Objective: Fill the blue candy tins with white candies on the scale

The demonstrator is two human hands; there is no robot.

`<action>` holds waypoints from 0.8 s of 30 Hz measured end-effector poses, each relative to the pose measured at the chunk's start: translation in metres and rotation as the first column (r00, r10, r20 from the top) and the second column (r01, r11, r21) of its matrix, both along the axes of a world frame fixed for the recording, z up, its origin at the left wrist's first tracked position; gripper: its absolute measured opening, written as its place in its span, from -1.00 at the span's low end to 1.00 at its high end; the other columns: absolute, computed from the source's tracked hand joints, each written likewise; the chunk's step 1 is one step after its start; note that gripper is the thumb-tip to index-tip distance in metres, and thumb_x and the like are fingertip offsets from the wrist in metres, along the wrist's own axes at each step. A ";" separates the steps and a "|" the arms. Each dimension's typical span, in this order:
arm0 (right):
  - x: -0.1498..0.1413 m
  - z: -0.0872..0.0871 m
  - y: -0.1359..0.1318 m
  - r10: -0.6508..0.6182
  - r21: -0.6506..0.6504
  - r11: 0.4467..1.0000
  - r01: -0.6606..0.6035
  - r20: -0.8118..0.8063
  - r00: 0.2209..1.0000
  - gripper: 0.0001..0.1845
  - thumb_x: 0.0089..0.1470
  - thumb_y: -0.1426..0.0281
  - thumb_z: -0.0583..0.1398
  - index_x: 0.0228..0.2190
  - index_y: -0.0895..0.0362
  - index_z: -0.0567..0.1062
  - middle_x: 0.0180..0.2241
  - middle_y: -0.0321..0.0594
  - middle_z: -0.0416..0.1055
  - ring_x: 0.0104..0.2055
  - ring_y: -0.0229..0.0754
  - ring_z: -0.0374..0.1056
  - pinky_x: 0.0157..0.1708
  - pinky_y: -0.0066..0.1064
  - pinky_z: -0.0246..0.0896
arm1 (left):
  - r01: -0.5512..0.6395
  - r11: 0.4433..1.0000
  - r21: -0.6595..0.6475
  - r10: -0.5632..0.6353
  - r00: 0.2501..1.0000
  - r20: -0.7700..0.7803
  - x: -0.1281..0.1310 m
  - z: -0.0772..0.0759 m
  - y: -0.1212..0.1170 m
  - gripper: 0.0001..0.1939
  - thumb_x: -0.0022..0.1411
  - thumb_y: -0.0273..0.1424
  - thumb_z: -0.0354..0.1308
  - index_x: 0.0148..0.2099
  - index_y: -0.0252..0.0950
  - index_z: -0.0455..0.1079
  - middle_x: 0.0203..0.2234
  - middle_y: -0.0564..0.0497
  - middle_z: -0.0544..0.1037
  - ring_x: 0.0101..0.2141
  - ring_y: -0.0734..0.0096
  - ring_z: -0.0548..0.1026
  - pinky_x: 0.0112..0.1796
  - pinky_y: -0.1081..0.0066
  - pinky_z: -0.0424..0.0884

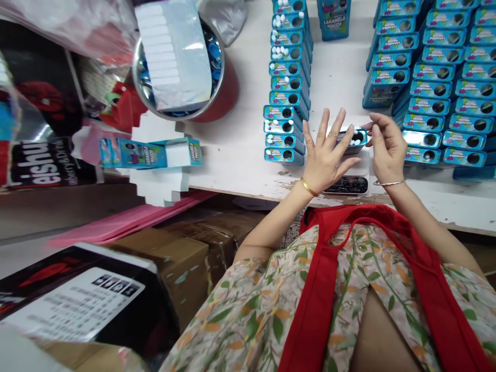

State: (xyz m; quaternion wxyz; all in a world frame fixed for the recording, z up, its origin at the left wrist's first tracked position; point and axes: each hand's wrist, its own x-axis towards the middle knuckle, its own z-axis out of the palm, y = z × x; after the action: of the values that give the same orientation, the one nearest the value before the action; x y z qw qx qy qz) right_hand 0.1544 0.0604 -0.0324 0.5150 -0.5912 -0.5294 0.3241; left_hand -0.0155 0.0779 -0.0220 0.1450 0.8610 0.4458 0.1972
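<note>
A small blue candy tin [352,140] with white candies in its top stands on a white scale [364,164] with a black button panel. My left hand [327,152], a gold bangle at its wrist, is spread over the tin's left side, its fingertips reaching along the edge. To the right of the tin, my right hand [388,150] has thumb and index finger pinched close to its rim. Whatever sits between those fingertips is too small or hidden to make out. Left of my hands runs a row of similar tins [284,98], several with white candies on top.
More blue tins [432,90] stand in rows at the right, with another tin [335,23] at the back. A metal pot [228,88] of blue pieces, partly covered by a paper-like sheet [176,57], stands left. An opened blue carton [147,154] lies near the table's front edge.
</note>
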 end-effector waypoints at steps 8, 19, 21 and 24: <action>0.004 -0.006 -0.001 0.046 0.002 0.999 -0.046 -0.042 0.998 -0.45 0.27 -0.10 0.06 0.11 -0.10 0.43 -0.03 -0.16 0.47 0.07 -0.01 0.42 -0.02 -0.10 0.46 | -0.036 0.996 0.079 0.034 0.999 0.025 -0.015 0.002 0.003 -0.23 0.35 0.18 -0.16 0.38 -0.20 0.12 0.41 -0.13 0.10 0.45 0.08 -0.20 0.36 -0.13 -0.58; 0.005 0.001 -0.006 0.060 -0.004 0.998 -0.060 0.019 0.998 -0.51 0.31 -0.02 0.04 0.13 -0.07 0.40 -0.02 -0.13 0.46 0.04 -0.03 0.41 0.01 -0.07 0.45 | 0.039 0.997 0.070 -0.039 0.999 0.000 -0.001 -0.008 -0.007 -0.16 0.28 0.24 -0.11 0.40 -0.18 0.10 0.40 -0.13 0.11 0.45 0.00 -0.25 0.37 -0.17 -0.54; 0.006 -0.001 -0.005 0.072 0.006 0.997 -0.072 0.000 0.997 -0.52 0.32 0.01 0.05 0.14 -0.07 0.40 -0.02 -0.13 0.45 0.04 -0.03 0.41 0.00 -0.08 0.46 | 0.028 0.997 0.073 -0.028 1.000 -0.003 0.003 -0.005 -0.005 -0.17 0.28 0.22 -0.09 0.40 -0.19 0.09 0.40 -0.13 0.10 0.45 -0.01 -0.23 0.37 -0.17 -0.52; 0.002 -0.004 -0.004 0.084 0.024 0.996 -0.083 -0.029 0.996 -0.53 0.33 0.03 0.05 0.14 -0.06 0.40 -0.02 -0.14 0.46 0.03 -0.05 0.42 0.00 -0.09 0.46 | 0.030 0.998 0.062 -0.028 0.999 -0.018 0.003 -0.005 -0.001 -0.20 0.29 0.20 -0.05 0.38 -0.18 0.12 0.40 -0.12 0.11 0.45 -0.04 -0.20 0.37 -0.19 -0.48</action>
State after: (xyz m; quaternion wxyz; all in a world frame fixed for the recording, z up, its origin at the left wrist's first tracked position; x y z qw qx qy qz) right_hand 0.1566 0.0560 -0.0365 0.5153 -0.5578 -0.5497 0.3481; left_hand -0.0129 0.0765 -0.0266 0.1173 0.8731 0.4281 0.2015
